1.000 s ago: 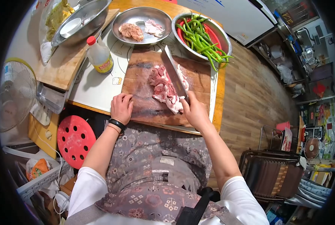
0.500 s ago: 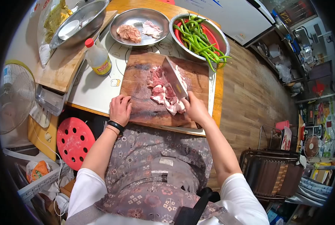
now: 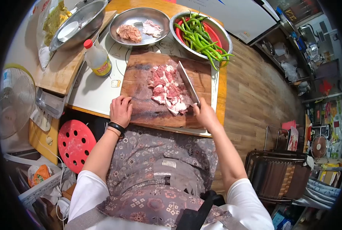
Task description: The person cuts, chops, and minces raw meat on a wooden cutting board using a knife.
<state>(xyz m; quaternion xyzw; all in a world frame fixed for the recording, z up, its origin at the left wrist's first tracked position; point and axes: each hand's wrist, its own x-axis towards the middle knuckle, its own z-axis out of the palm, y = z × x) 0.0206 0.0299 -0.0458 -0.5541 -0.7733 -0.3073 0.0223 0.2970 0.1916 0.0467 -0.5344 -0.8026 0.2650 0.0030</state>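
- The knife (image 3: 188, 84) has moved to the right: half a second ago its blade stood over the meat (image 3: 164, 85) with a pale strip showing on its far side, and now the whole spread of pink and white pieces lies to its left
- That leaves the meat in plain view, looser and flatter than before, so I judge that a stroke or a sweep of the blade has just ended
- The right hand (image 3: 206, 114) has gone along with the knife and has its fingers closed round the handle, which they mostly hide
- The blade stands slanted just beside the right edge of the meat; whether it touches the pieces or the wood I cannot tell
- The left hand (image 3: 120, 110) has stayed at the near left edge of the cutting board (image 3: 138, 90), fingers lightly bent and close together, with nothing seen in them; how hard they press I cannot tell
- The meat lies around the middle of the board, well apart from the left hand
- Beyond the board, the pan (image 3: 140, 16) with its two portions and the bowl (image 3: 228, 41) of green peppers (image 3: 201, 38) look unchanged
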